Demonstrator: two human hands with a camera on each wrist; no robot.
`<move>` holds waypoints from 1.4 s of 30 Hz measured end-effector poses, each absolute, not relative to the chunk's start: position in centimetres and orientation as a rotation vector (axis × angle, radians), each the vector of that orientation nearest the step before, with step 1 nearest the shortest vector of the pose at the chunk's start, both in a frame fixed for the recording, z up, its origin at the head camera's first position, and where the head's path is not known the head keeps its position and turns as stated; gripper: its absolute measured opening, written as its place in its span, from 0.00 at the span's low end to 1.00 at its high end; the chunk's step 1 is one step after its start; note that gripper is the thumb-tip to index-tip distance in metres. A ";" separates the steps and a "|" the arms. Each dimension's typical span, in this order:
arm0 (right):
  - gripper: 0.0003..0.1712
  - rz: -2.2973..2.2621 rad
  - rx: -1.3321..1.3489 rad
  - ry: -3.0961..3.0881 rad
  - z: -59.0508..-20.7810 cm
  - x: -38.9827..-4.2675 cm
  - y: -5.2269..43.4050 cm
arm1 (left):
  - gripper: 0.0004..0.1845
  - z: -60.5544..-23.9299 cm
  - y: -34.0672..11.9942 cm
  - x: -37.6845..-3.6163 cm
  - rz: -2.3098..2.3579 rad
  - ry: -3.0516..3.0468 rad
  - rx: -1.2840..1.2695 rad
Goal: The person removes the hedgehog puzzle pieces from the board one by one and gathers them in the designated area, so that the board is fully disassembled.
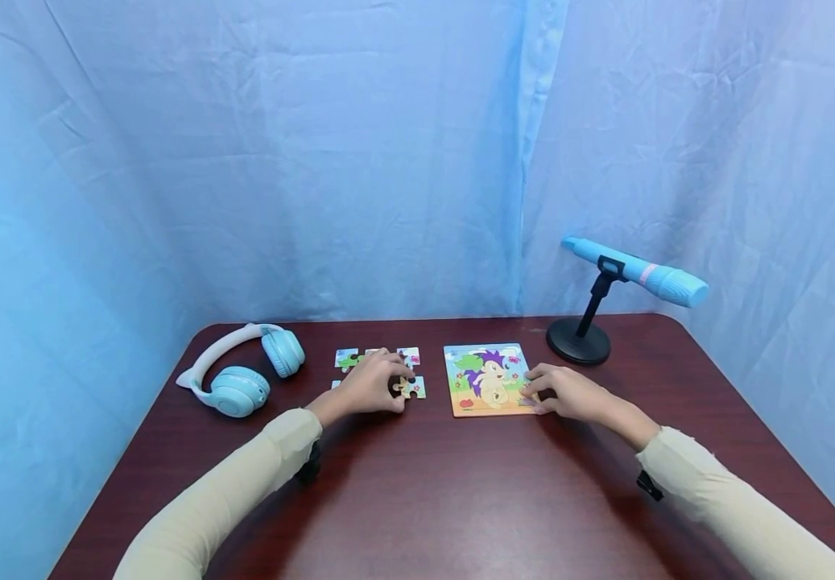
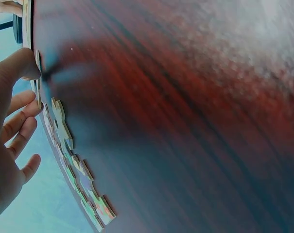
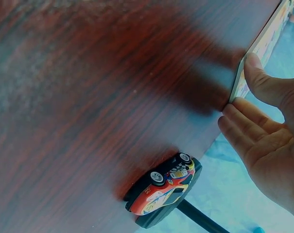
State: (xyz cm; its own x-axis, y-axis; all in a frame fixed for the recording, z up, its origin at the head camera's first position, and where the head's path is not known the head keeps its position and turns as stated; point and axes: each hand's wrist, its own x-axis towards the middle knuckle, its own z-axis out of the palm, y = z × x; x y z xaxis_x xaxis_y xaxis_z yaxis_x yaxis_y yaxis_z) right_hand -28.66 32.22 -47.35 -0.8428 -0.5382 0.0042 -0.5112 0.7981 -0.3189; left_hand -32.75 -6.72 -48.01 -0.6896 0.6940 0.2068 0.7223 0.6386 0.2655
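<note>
Counter (image 1: 417,499) of dark red wood carries a board (image 1: 487,379) with a purple-spined hedgehog picture, flat at the centre, and loose pieces (image 1: 412,387) lie just left of it beside headphones (image 1: 243,370). Right hand (image 1: 565,393) rests straight fingers (image 3: 244,121) against the board's right edge, so a shove could slide it. Left hand (image 1: 369,385) pinches one piece, and a weak grip could drop it or knock its neighbours.
</note>
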 end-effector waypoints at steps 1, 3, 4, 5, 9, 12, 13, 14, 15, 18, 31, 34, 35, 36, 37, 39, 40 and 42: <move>0.19 -0.475 -0.846 2.897 -47.4 -28.7 32.2 | 0.22 -48.0 -6.8 -32.8 -0.508 -2.776 -1.195; 0.18 -0.475 -0.845 2.894 -47.4 -28.7 32.2 | 0.22 -48.1 -6.8 -32.8 -0.508 -2.789 -1.192; 0.18 -0.475 -0.840 2.892 -47.3 -28.7 32.2 | 0.22 -48.1 -6.9 -32.8 -0.506 -2.793 -1.192; 0.18 -0.476 -0.835 2.890 -47.3 -28.7 32.2 | 0.22 -48.1 -6.9 -32.8 -0.510 -2.790 -1.197; 0.19 -0.479 -0.822 2.884 -47.3 -28.7 32.1 | 0.22 -48.3 -7.1 -32.9 -0.496 -2.780 -1.198; 0.18 -0.478 -0.820 2.887 -47.3 -28.7 32.1 | 0.23 -48.4 -7.1 -32.9 -0.490 -2.776 -1.184; 0.18 -0.479 -0.817 2.888 -47.3 -28.7 32.1 | 0.23 -48.3 -7.2 -32.8 -0.489 -2.778 -1.177; 0.18 -0.478 -0.817 2.889 -47.3 -28.7 32.1 | 0.23 -48.3 -7.2 -32.8 -0.494 -2.781 -1.171; 0.18 -0.477 -0.818 2.890 -47.3 -28.7 32.1 | 0.23 -48.3 -7.2 -32.8 -0.498 -2.788 -1.162; 0.18 -0.471 -0.817 2.892 -47.2 -28.7 32.1 | 0.23 -48.2 -7.3 -32.8 -0.512 -2.804 -1.144; 0.18 -0.478 -0.805 2.889 -47.3 -28.8 32.1 | 0.23 -48.4 -7.3 -32.8 -0.475 -2.821 -1.131; 0.18 -0.474 -0.805 2.890 -47.4 -28.8 32.1 | 0.24 -48.3 -7.3 -32.8 -0.471 -2.817 -1.136; 0.18 -0.472 -0.803 2.891 -47.4 -28.9 32.1 | 0.24 -48.3 -7.3 -32.8 -0.470 -2.815 -1.137; 0.18 -0.471 -0.800 2.891 -47.4 -28.9 32.1 | 0.23 -48.3 -7.3 -32.8 -0.473 -2.813 -1.139; 0.18 -0.470 -0.798 2.890 -47.4 -28.9 32.1 | 0.23 -48.3 -7.3 -32.8 -0.474 -2.812 -1.142; 0.18 -0.470 -0.789 2.889 -47.4 -28.9 32.1 | 0.23 -48.3 -7.2 -32.8 -0.477 -2.818 -1.141; 0.18 -0.467 -0.788 2.889 -47.4 -28.8 32.1 | 0.23 -48.3 -7.2 -32.8 -0.478 -2.824 -1.139; 0.19 -0.468 -0.781 2.887 -47.4 -28.8 32.0 | 0.23 -48.2 -7.2 -32.8 -0.487 -2.830 -1.135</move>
State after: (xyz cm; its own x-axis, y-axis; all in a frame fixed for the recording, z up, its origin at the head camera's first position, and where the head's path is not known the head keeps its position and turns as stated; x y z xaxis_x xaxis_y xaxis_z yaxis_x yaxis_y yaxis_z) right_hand -28.82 32.05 -47.38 -0.8608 -0.5081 -0.0288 -0.4730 0.8196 -0.3233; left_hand -32.83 -7.22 -48.25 -0.7284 0.6651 0.1647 0.6819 0.6801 0.2693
